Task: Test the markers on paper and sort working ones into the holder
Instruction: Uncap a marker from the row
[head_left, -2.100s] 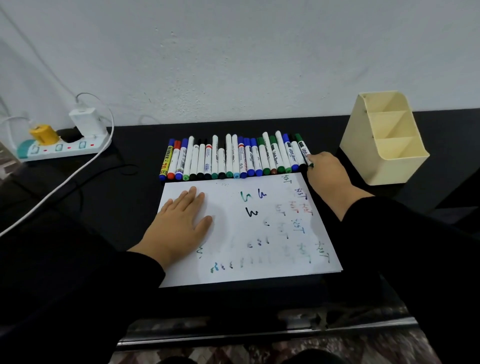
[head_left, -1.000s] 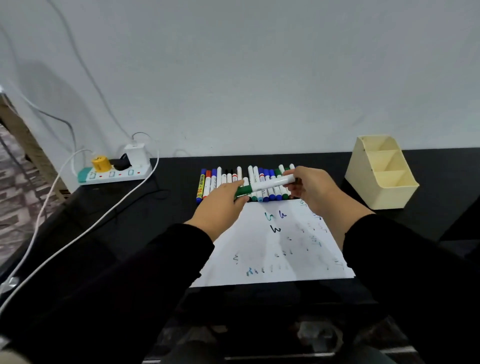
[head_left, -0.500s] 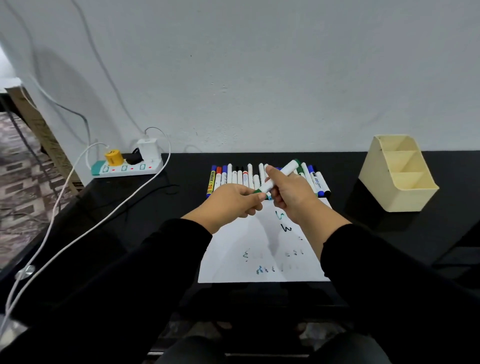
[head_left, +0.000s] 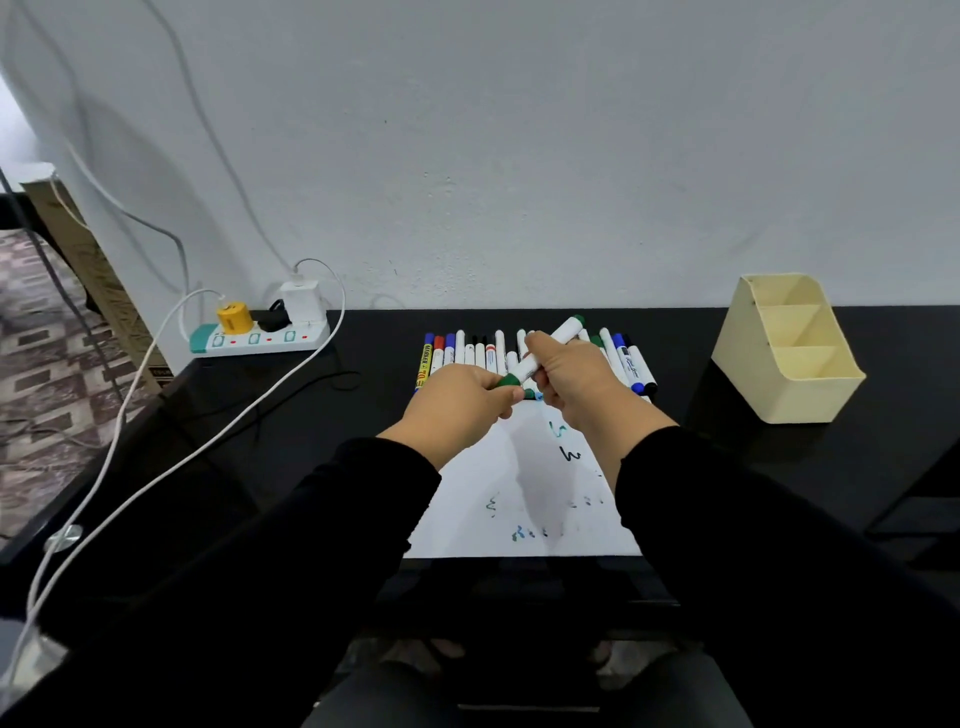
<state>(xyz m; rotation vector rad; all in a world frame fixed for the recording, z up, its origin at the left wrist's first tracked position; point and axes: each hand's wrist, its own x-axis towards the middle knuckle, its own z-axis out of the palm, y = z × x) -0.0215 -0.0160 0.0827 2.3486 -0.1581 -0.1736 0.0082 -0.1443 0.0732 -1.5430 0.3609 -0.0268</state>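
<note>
Above the paper I hold a white marker with a green cap (head_left: 545, 351) slanted between both hands. My right hand (head_left: 576, 382) grips its white barrel. My left hand (head_left: 457, 410) pinches the green cap at the lower end. The white paper (head_left: 524, 493) lies on the black desk with green, blue and black scribbles. Behind my hands a row of markers (head_left: 467, 353) lies side by side, partly hidden. The cream holder (head_left: 784, 353) with three compartments stands at the right, with nothing visible in it.
A power strip (head_left: 260, 335) with a yellow plug and a white charger sits at the back left, its white cable (head_left: 171, 457) trailing across the desk's left side. The black desk (head_left: 779, 467) ends at a wall behind. A cardboard box (head_left: 93, 275) leans at the far left.
My right hand picked a green-capped marker from the row's right end and raised it. My left hand left the paper and took hold of the cap. The view has tilted up.
</note>
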